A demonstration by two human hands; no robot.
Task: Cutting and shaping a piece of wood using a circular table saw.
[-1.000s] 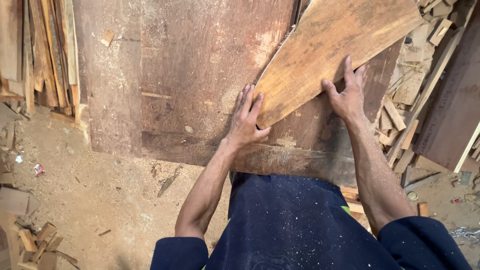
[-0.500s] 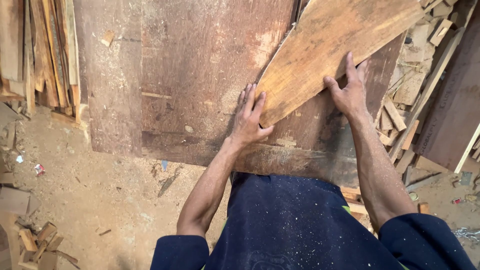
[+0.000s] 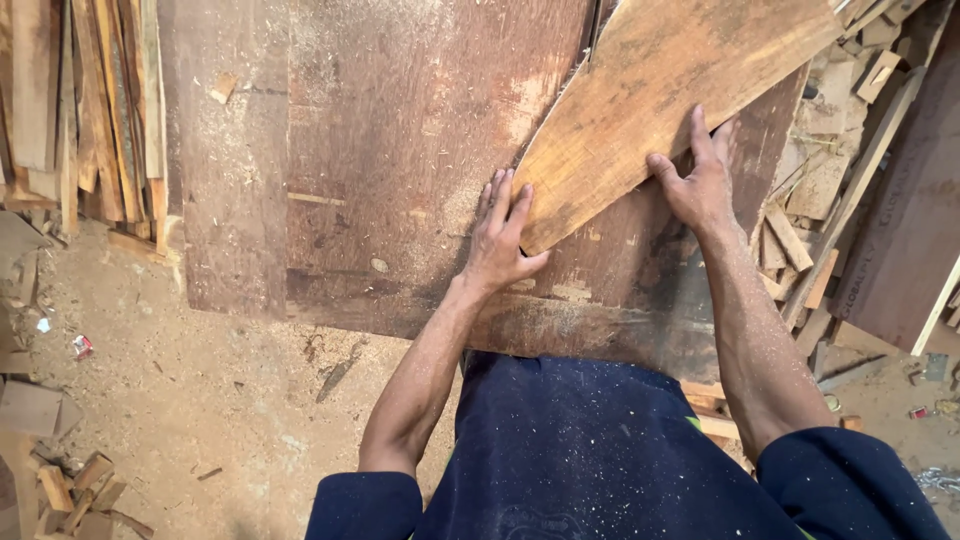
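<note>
Sawdust-strewn workshop floor, and you lean over a dark, worn wooden tabletop (image 3: 400, 150) with both hands on one board.

Your left hand (image 3: 500, 235) lies flat and open, fingers together, pressed against the near pointed end of the pale, tapered wooden plank (image 3: 660, 90); your right hand (image 3: 700, 180) is spread open along the plank's lower edge, fingers resting on its face, not wrapped around it. The plank lies slanted across the tabletop's right half, its wide end running out of view at the top. Judging by how things lie, the plank is on the tabletop and steadied, but no tool is near it and its surface looks rough and unworked. Outward, a stack of thin wooden slats (image 3: 100, 110) leans at the left, and offcut wood scraps (image 3: 830, 190) pile up at the right.
</note>
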